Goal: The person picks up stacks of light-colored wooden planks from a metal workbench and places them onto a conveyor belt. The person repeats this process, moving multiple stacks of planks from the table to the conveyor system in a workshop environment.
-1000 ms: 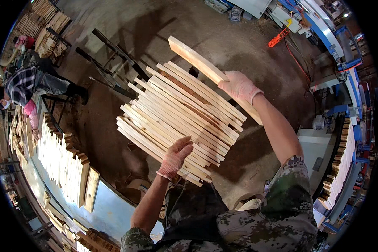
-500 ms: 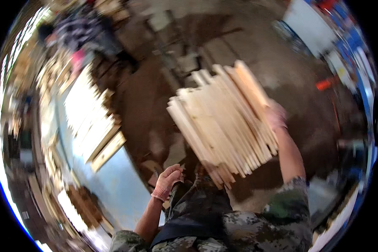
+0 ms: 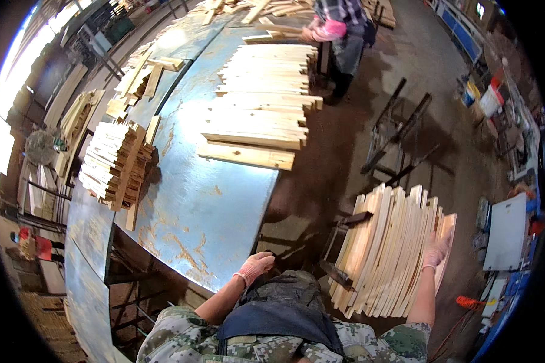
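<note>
Pale wooden strips (image 3: 389, 242) lie side by side in a row at my lower right, against dark metal uprights on their left side. My right hand (image 3: 437, 249), in a light knit glove, is at the row's right end, thumb on top and fingers toward the outer edge of the last strip. My left hand (image 3: 255, 266), gloved too, is curled beside the near corner of a blue-grey metal table (image 3: 230, 212). Something small and dark shows at its fingertips; what it is I cannot make out. Another long row of wooden strips (image 3: 257, 112) lies on this table.
A co-worker (image 3: 345, 36) stands at the table's far end, hands at the wood. Stacked short pieces (image 3: 118, 163) sit at the table's left side. A dark metal stand (image 3: 399, 130) is on the floor ahead. Buckets (image 3: 489, 101) and an orange cord (image 3: 468, 301) are at right.
The view has swung left, so the table fills more of it and the strip row appears lower right. My right hand stays at the row's right end; my left hand remains curled.
</note>
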### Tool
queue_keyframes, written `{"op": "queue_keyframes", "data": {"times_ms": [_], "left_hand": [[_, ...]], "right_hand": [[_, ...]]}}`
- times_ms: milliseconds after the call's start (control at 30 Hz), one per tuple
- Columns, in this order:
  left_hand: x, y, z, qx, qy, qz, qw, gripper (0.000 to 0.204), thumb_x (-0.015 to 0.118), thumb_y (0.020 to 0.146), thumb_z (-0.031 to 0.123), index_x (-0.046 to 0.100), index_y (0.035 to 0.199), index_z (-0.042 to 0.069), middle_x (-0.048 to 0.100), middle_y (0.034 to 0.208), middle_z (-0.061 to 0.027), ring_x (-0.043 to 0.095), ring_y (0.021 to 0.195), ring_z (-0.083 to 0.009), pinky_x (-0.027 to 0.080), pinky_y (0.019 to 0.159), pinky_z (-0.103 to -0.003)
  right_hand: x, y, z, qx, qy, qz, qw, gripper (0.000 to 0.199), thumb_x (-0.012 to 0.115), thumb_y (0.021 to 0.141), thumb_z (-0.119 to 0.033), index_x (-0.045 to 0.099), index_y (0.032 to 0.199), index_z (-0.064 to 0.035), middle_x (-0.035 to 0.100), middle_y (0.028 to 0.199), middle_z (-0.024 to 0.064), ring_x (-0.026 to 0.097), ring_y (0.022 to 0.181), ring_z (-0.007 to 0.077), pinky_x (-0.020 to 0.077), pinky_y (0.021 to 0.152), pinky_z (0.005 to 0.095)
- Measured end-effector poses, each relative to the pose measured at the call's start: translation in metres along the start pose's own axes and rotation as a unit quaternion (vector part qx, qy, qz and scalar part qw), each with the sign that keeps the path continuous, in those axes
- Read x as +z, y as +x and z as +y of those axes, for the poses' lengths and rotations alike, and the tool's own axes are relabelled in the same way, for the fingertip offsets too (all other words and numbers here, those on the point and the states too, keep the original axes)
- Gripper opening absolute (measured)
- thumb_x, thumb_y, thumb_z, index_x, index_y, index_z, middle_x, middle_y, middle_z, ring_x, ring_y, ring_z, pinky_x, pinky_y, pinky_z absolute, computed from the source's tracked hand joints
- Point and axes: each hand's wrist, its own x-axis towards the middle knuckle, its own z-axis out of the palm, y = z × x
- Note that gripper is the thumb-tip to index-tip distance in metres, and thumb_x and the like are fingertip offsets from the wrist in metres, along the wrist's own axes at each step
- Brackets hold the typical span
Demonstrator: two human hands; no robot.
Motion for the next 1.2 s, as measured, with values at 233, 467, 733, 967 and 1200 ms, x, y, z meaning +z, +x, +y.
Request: {"op": "queue_keyframes", "data": {"times_ms": [233, 467, 733, 967, 1200], "left_hand": [[-0.099, 0.041, 0.011, 0.055, -0.138, 0.07, 0.986, 0.043, 0.074, 0.099, 0.025, 0.066, 0.136, 0.004, 0.071, 0.099, -0.0037, 0.065, 0.078, -0.0155, 0.056, 0.073, -0.033], [-0.116, 0.09, 0.085, 0.059, -0.234, 0.111, 0.964, 0.036, 0.073, 0.099, 0.021, 0.065, 0.131, 0.005, 0.065, 0.092, -0.0014, 0.061, 0.075, -0.0143, 0.053, 0.068, -0.032], [-0.079, 0.219, 0.184, 0.053, -0.402, 0.12, 0.906, 0.02, 0.063, 0.103, 0.016, 0.064, 0.121, 0.007, 0.053, 0.081, 0.0018, 0.048, 0.064, -0.0105, 0.04, 0.056, -0.029], [-0.033, 0.301, 0.281, -0.015, -0.463, 0.216, 0.859, 0.028, 0.063, 0.103, 0.043, 0.066, 0.113, 0.017, 0.07, 0.094, -0.0022, 0.064, 0.077, -0.0212, 0.045, 0.064, -0.036], [-0.037, 0.312, 0.318, 0.031, -0.508, 0.169, 0.844, 0.039, 0.074, 0.097, 0.051, 0.065, 0.106, 0.014, 0.067, 0.088, -0.0031, 0.064, 0.076, -0.0222, 0.051, 0.067, -0.039]], "right_hand": [[0.074, -0.035, -0.261, -0.204, 0.257, -0.277, 0.903, 0.078, 0.068, 0.102, -0.026, 0.034, 0.164, 0.0052, 0.046, 0.163, 0.0294, 0.047, 0.152, 0.0375, 0.0372, 0.124, 0.0395], [0.189, -0.025, -0.428, -0.149, 0.29, -0.449, 0.832, 0.09, 0.075, 0.098, -0.029, 0.028, 0.167, 0.0024, 0.04, 0.166, 0.0319, 0.041, 0.156, 0.0342, 0.0354, 0.124, 0.0378], [0.289, 0.048, -0.628, -0.234, 0.287, -0.284, 0.884, 0.079, 0.067, 0.1, -0.033, 0.034, 0.167, -0.007, 0.054, 0.157, 0.0293, 0.051, 0.149, 0.0377, 0.0405, 0.122, 0.0411], [0.372, 0.112, -0.744, -0.192, 0.33, -0.381, 0.842, 0.073, 0.056, 0.11, -0.035, 0.028, 0.169, -0.0025, 0.059, 0.155, 0.022, 0.059, 0.141, 0.03, 0.0434, 0.117, 0.0368], [0.421, 0.106, -0.758, -0.191, 0.317, -0.394, 0.841, 0.073, 0.047, 0.112, -0.045, 0.035, 0.162, 0.0073, 0.042, 0.167, 0.0248, 0.039, 0.156, 0.0343, 0.0305, 0.127, 0.0369]]}}
